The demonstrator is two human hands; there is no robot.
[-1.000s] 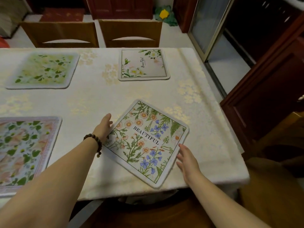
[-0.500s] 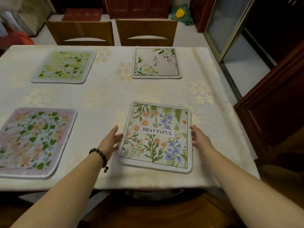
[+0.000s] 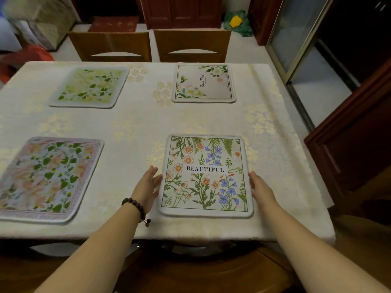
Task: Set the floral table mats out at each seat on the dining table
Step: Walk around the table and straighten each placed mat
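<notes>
Grip slack on both sides: my left hand (image 3: 148, 187) and right hand (image 3: 261, 189) rest straight fingers against the side edges of the BEAUTIFUL mat (image 3: 205, 176), near-right on the tabletop (image 3: 137, 127). I'd nudge evenly, squaring it to the near edge. Count: four mats, the other three mats (image 3: 90, 86) already laid; two chairs (image 3: 112, 47) opposite.

Both hands (image 3: 148, 187) (image 3: 261, 187) flat, fingers straight

Open tablecloth (image 3: 137, 125) lane between mats (image 3: 206, 176) (chairs (image 3: 192, 44) line the far edge).
</notes>
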